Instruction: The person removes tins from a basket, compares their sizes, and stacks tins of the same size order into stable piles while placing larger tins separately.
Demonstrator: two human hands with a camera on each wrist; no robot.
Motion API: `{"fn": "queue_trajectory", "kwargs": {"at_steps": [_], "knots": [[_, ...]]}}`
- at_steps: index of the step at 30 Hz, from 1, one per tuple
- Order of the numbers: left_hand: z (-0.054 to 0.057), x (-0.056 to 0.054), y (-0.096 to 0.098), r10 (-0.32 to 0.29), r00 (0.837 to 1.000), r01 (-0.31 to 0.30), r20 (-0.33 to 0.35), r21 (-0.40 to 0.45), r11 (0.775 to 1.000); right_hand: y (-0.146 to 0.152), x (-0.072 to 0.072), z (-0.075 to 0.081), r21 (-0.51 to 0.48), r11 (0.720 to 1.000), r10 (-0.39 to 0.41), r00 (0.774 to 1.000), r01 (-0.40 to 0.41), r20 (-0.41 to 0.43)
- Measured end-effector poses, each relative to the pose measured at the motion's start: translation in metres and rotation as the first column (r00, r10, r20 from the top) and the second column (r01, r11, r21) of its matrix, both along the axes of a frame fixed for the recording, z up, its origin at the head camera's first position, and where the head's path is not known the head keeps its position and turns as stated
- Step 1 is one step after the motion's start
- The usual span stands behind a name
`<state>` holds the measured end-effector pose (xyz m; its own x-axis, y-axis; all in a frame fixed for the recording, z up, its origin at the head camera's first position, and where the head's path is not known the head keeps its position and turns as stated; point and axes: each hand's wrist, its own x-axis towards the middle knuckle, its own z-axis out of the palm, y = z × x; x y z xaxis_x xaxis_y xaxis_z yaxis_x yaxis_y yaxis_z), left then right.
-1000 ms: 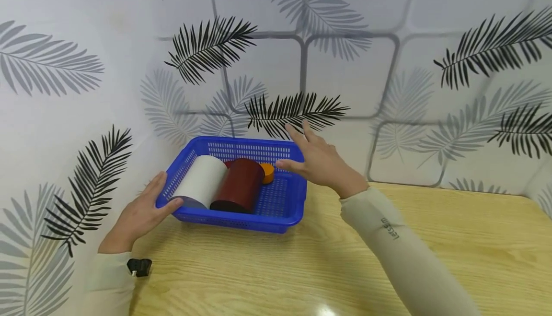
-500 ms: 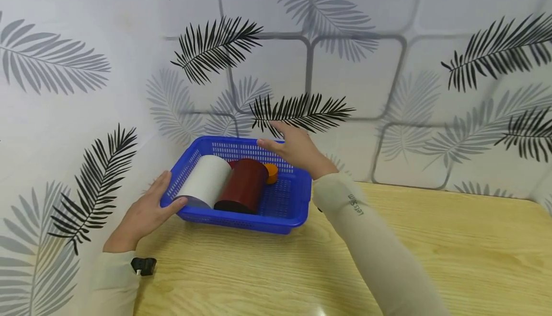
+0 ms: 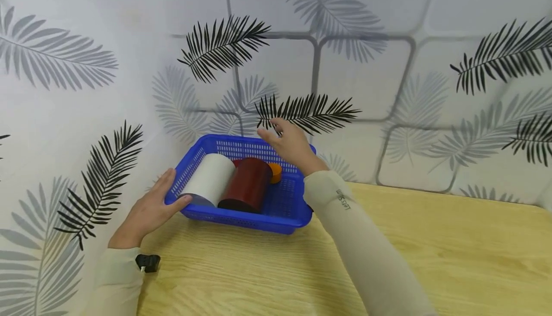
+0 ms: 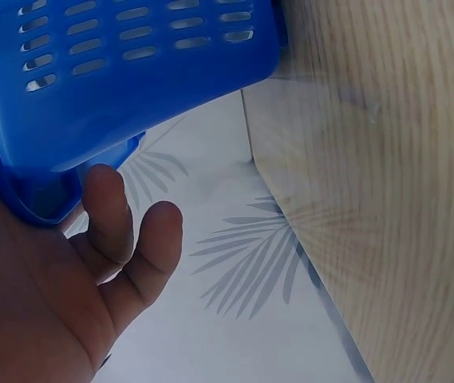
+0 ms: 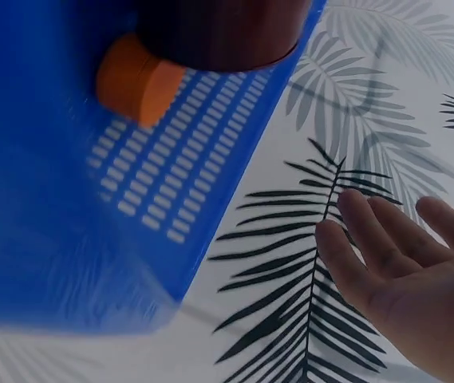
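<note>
A: The fingers [image 3: 165, 181] of your left hand [image 3: 144, 215] lie relaxed along the outside of the blue basket [image 3: 241, 218], thumb on the rim at its near-left corner; how firmly they press, I can't tell.

B: And your right hand [image 3: 295, 147]?

A: Spread loosely, holding nothing, by the far rim and apart from it in your right wrist view.

B: The basket sits toward the back left of your pale wood-grain surface [image 3: 224, 277], close to the walls?

A: Yes. Your back wall [image 3: 358, 81] is whitish, with rounded grey outlines and black and grey leaves; similar leaves cover your left wall [image 3: 47, 119].

B: Inside the basket, your white cylinder [image 3: 209, 177] lies beside a dark red cylinder [image 3: 247, 181], with an orange round piece [image 3: 276, 173] to its right.
</note>
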<state>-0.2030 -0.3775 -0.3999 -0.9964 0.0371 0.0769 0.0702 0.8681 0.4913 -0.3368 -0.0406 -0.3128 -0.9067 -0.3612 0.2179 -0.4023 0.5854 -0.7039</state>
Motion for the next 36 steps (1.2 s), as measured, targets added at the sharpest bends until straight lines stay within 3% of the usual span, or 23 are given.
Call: {"fn": "queue_trajectory", "kwargs": {"at_steps": [4, 9, 12, 15, 20, 23, 26, 31, 36], "knots": [[-0.001, 0.000, 0.001, 0.000, 1.000, 0.000, 0.005, -0.001, 1.000, -0.007, -0.001, -0.006, -0.097, 0.995, -0.017, 1.000, 0.018, 0.019], [-0.003, -0.002, 0.003, -0.009, 1.000, 0.009, -0.007, 0.002, 1.000, -0.015, 0.000, -0.016, -0.150, 0.988, -0.026, 0.999, 0.031, 0.030], [-0.003, -0.003, 0.005, -0.014, 1.000, 0.014, -0.004, -0.001, 1.000, -0.017, 0.000, -0.024, -0.127, 0.991, -0.030, 0.997, 0.038, 0.070], [-0.002, -0.003, 0.005, -0.014, 1.000, 0.014, -0.001, -0.002, 1.000, -0.019, -0.001, -0.033, -0.032, 0.999, -0.026, 0.987, 0.032, 0.161], [-0.001, -0.003, 0.005, -0.009, 1.000, 0.009, -0.003, -0.001, 1.000, -0.022, 0.003, -0.040, 0.173, 0.984, -0.008, 0.956, -0.044, 0.292], [-0.001, -0.004, 0.004, -0.006, 1.000, 0.006, 0.001, 0.004, 1.000, -0.022, 0.006, -0.043, 0.217, 0.972, 0.014, 0.940, -0.093, 0.342], [0.000, -0.003, 0.003, -0.008, 1.000, 0.008, 0.006, 0.006, 1.000, -0.022, 0.007, -0.046, 0.196, 0.973, 0.034, 0.915, -0.123, 0.402], [0.000, -0.001, -0.001, -0.003, 1.000, 0.003, 0.000, -0.005, 1.000, -0.021, 0.005, -0.052, 0.061, 0.989, 0.085, 0.862, -0.133, 0.500], [-0.001, 0.000, -0.003, -0.001, 1.000, 0.001, 0.001, 0.002, 1.000, -0.021, 0.005, -0.052, -0.062, 0.988, 0.153, 0.819, -0.142, 0.553]]}}
